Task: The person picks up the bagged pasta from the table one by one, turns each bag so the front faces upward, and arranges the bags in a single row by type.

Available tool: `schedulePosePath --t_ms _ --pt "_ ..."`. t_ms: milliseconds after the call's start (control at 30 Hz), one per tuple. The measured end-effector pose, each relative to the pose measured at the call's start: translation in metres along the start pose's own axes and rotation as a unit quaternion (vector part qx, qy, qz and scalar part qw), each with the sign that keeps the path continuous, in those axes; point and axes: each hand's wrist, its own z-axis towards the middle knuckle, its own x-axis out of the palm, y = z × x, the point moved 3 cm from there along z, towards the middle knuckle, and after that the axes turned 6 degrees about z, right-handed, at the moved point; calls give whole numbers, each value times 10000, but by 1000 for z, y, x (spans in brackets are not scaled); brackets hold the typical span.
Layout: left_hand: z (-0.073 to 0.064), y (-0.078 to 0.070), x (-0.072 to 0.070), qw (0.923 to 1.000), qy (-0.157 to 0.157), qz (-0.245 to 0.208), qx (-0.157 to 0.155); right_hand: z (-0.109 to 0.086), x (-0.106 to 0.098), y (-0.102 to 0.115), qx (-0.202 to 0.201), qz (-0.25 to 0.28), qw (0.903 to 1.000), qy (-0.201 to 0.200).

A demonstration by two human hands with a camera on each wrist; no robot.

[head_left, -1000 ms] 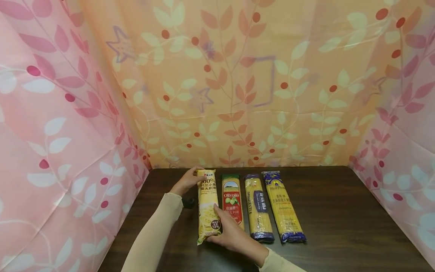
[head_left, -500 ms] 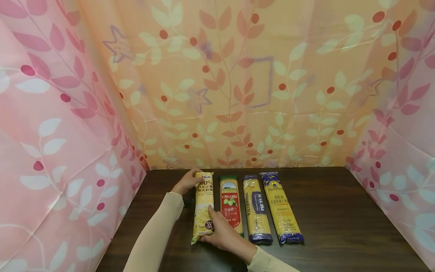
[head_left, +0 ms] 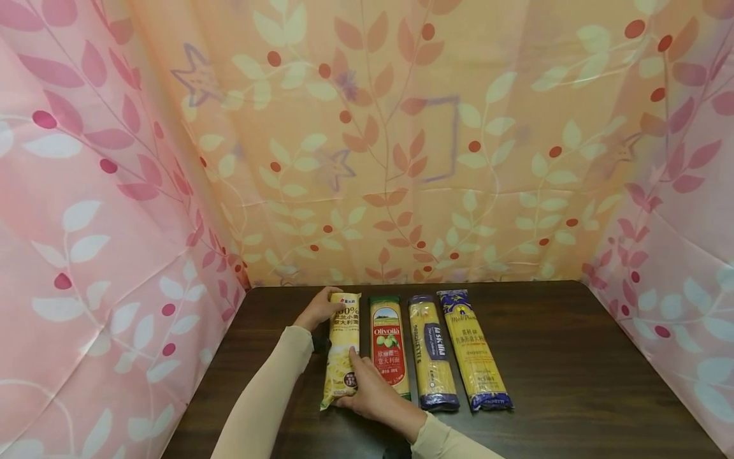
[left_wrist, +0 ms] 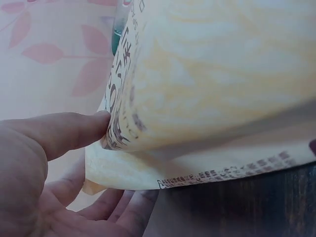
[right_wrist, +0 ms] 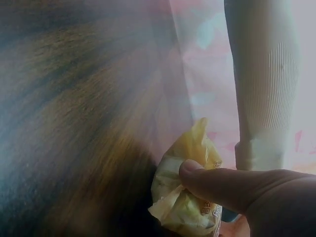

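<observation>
Both hands hold a pale yellow pasta packet [head_left: 343,344] at the left end of a row of packets. At its far end the left hand [head_left: 318,310] grips the corner; in the left wrist view its thumb [left_wrist: 74,131] lies on top with the other fingers underneath. The right hand [head_left: 375,395] grips the near end, thumb across the crinkled wrapper end [right_wrist: 185,192] in the right wrist view. Right beside the packet lies a red and green Olivoilà pasta packet [head_left: 388,344], partly covered by the right hand.
Further right on the dark wooden table [head_left: 573,370] lie a La Sicilia spaghetti packet [head_left: 434,354] and a blue-ended yellow spaghetti packet [head_left: 477,350]. A flowered curtain [head_left: 401,140] hangs behind and on both sides.
Both hands have shifted the pale yellow packet slightly left, away from the Olivoilà packet, so the gap between them is wider. The other packets keep their places.
</observation>
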Motion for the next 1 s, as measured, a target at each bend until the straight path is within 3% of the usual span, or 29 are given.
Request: schedulePosePath --t_ms 333,567,867,1000 --pt "-2 5 -6 9997 -50 220 25 -2 -5 7 36 -66 9996 261" --pt "-10 3 -8 9965 -266 789 -44 -9 -19 13 -384 -350 9984 227" --pt "-29 -4 -13 9825 -520 1699 555 -24 -63 7 -503 -599 9967 195" --pt "-39 -1 -16 9743 -557 2103 592 -36 -88 -4 -573 -663 9962 -12"
